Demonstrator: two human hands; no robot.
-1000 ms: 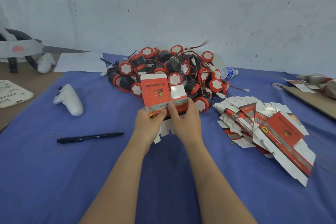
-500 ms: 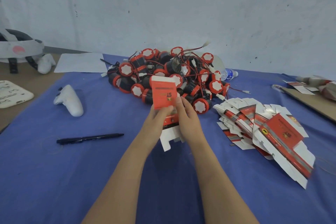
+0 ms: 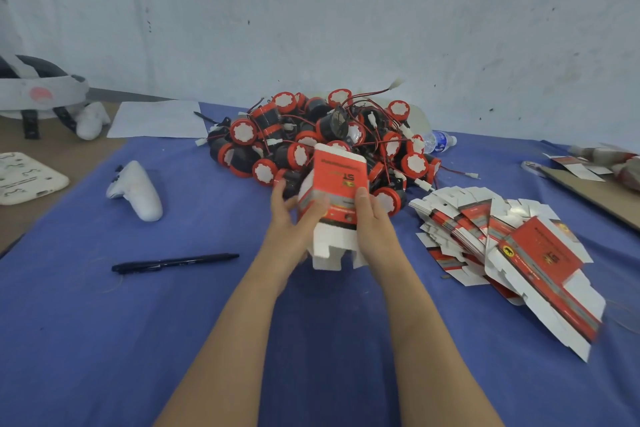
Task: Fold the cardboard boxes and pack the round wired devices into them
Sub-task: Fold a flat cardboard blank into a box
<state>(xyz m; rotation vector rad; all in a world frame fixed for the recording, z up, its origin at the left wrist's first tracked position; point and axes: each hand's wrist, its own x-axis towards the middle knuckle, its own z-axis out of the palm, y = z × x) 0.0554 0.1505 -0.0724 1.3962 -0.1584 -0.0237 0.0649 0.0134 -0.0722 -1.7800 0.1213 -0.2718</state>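
Observation:
I hold one red and white cardboard box (image 3: 337,177) above the blue cloth, opened into a sleeve with its white bottom flaps hanging toward me. My left hand (image 3: 294,222) grips its left side and my right hand (image 3: 372,222) grips its right side, thumb on the red face. Behind the box lies a heap of round black and red wired devices (image 3: 322,135) with white end caps. A fanned stack of flat unfolded boxes (image 3: 502,239) lies to the right.
On the blue tablecloth (image 3: 104,322) lie a black pen (image 3: 175,262) and a white controller (image 3: 136,189) at left. A paper sheet (image 3: 156,120), a headset (image 3: 38,94), a white tray (image 3: 24,177), a water bottle (image 3: 440,141) and a cardboard board (image 3: 588,191) ring the area.
The box went from a flat blank held face-on to an opened sleeve, turned and lifted slightly. Both hands shifted from its lower edge to its sides.

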